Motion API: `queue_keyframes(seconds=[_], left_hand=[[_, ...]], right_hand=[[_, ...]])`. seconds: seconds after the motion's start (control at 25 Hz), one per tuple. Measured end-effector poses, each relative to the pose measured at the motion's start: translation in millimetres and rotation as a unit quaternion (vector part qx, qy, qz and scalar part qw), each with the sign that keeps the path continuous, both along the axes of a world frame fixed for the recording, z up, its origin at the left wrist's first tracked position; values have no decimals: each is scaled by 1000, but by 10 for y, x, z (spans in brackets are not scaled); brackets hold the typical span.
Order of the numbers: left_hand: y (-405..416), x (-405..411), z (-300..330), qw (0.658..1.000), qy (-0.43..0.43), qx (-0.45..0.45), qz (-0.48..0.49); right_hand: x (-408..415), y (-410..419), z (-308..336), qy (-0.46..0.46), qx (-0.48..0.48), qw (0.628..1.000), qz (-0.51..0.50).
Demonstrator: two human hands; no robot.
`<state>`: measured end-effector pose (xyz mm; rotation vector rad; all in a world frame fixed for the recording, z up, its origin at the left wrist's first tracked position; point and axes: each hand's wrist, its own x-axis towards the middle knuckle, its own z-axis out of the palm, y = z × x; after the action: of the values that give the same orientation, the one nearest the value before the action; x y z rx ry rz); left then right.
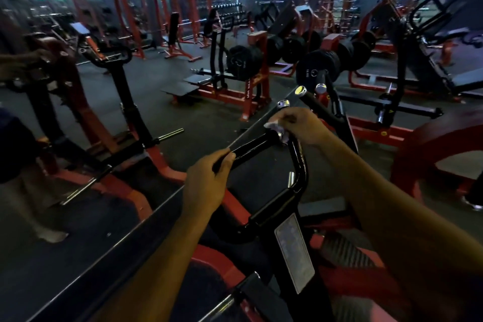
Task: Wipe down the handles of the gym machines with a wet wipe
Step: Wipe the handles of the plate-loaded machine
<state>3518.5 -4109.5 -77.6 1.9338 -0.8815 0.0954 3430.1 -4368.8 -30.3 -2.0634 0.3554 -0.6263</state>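
Head view, left hand: the left hand is gripping the black padded horizontal handle near its lower left end, fingers curling over the top of the bar.
Head view, right hand: the right hand is holding a crumpled white wet wipe, fingers closing around it, and pressing it against the far end of the same handle by its chrome collar.
Wipe location: the wipe is sitting bunched between the right hand and the handle end, a small part showing at the left edge of the hand.
Handle frame: the glossy black bent steel tube is running from the handle end down and back toward the viewer.
Label: a pale rectangular sticker plate is lying on the tube below the bend; its print is too blurred to read.
Upper grips: two further black grips with chrome end caps are standing just beyond the right hand.
Surroundings: round black weight plates are hanging on red steel frames across the dark rubber floor.
Far left: another person's blurred hand is resting on a neighbouring machine.
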Motion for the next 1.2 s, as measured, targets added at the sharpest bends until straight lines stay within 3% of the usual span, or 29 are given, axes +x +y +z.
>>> queue_keyframes(seconds=[0.08, 0.16, 0.28, 0.36, 0.8, 1.0, 1.2], left_hand=[[12, -9, 15, 1000, -8, -10, 5], [17, -15, 13, 1000, -13, -19, 3], [11, -34, -10, 999, -2, -31, 9], [-1, -4, -24, 999, -2, -38, 16], [10, 45, -92, 998, -38, -42, 1], [16, 25, -94, 998, -52, -47, 4], [36, -57, -94, 975, -155, -125, 100]], right_hand=[[17, -14, -154, -48, 177, 983, 11], [55, 135, -376, -132, 338, 932, -16], [181, 444, -713, -245, 462, 848, -89], [272, 615, -818, -283, 558, 778, -58], [410, 731, -718, -431, 705, 545, 143], [491, 998, -693, -389, 708, 575, 133], [469, 1016, -727, -343, 729, 579, 123]])
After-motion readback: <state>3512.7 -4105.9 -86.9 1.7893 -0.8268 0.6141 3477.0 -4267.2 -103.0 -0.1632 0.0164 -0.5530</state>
